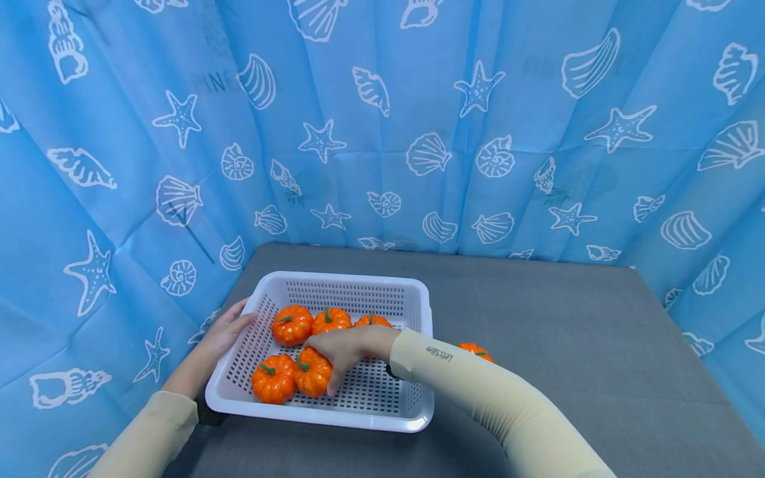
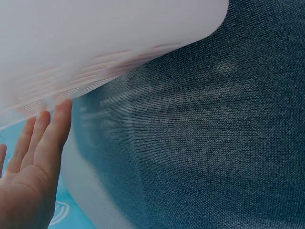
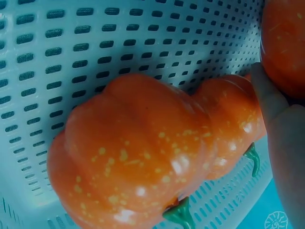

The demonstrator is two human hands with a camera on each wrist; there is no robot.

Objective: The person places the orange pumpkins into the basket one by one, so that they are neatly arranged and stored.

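Note:
A white perforated plastic basket stands on the grey table with several small orange pumpkins in it. Inside, my right hand grips a pumpkin, fingers and thumb around it; the right wrist view shows this pumpkin at upper right. Right beside it sits another pumpkin. A row along the far side holds a left pumpkin, a middle pumpkin and a right pumpkin, partly behind my hand. My left hand is at the basket's left side, straight fingertips against its outer wall.
One more pumpkin lies on the table right of the basket, partly hidden by my right sleeve. A blue curtain with white shell prints hangs behind the table and along both sides.

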